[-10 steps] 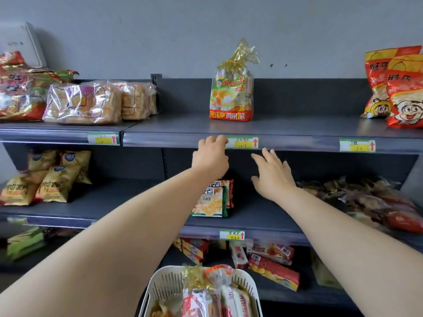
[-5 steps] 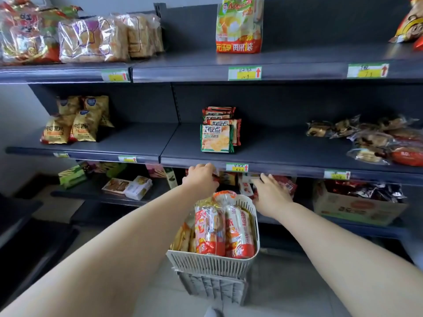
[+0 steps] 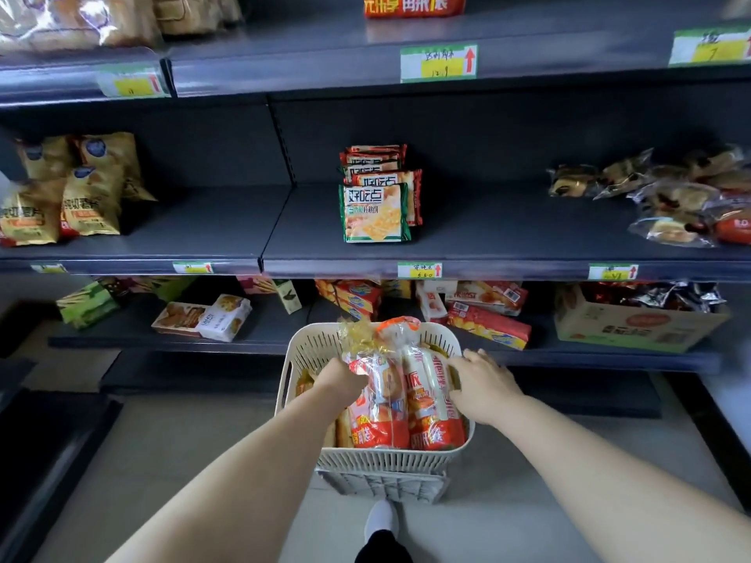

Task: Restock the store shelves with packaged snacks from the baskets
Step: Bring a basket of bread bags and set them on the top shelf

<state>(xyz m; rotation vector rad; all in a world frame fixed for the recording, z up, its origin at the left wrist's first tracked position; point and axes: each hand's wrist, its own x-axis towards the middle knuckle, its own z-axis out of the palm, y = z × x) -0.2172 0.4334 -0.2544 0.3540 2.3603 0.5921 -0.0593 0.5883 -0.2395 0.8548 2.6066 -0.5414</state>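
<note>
A cream plastic basket [image 3: 390, 461] stands on a second basket on the floor in front of the shelves. Two tall red-and-white snack bags stand in it side by side, the left bag [image 3: 380, 400] and the right bag [image 3: 430, 400], with gold-tied tops. My left hand [image 3: 343, 379] is down inside the basket, its fingers curled against the left bag's side and partly hidden. On the outer side of the right bag lies my right hand [image 3: 481, 386], fingers spread. A matching bag [image 3: 414, 4] stands on the top shelf.
The middle shelf [image 3: 487, 241] holds green cracker packs [image 3: 376, 213], yellow chip bags [image 3: 65, 197] at left and wrapped pastries [image 3: 682, 197] at right. The low shelf carries boxed biscuits [image 3: 203, 319], red packs [image 3: 487, 331] and a cardboard carton [image 3: 634, 323]. My shoe [image 3: 380, 518] is below the baskets.
Both hands dropped from the top shelf edge, past the middle shelf, into the basket and now flank the two bags. The view tilted down with them.
</note>
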